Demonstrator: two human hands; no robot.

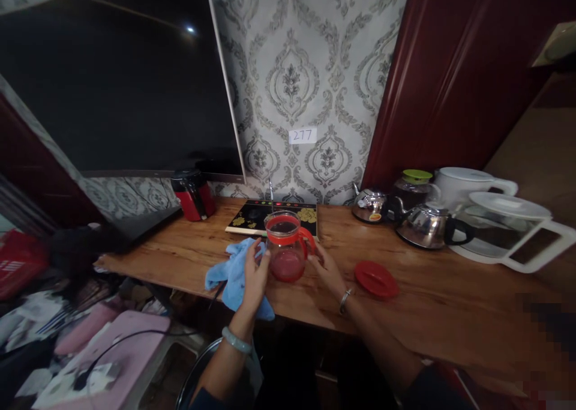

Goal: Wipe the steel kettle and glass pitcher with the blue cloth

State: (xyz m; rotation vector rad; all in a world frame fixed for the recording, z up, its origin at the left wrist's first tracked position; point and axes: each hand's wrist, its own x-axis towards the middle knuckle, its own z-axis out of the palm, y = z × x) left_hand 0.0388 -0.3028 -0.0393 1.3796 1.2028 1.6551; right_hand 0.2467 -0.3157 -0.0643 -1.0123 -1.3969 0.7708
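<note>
A clear glass jug [288, 260] with a red collar, red handle and red base stands upright on the wooden table near its front edge. My right hand [324, 266] grips the jug's red handle. At the jug's left side is my left hand [257, 272], fingers stretched out and apart, the thumb side close against the glass; whether it presses on it I cannot tell. A crumpled blue cloth [234, 278] lies under and beside my left hand, partly hanging over the edge. To the right rests a red lid [376, 279].
Behind the jug lies a black induction cooktop [252, 215] with gold flowers. A red and black kettle [193, 195] stands left. Steel teapots [423, 227], a green-lidded jug [413, 185] and white-handled pitchers [504, 218] crowd the right. A pink stool [130, 344] is below left.
</note>
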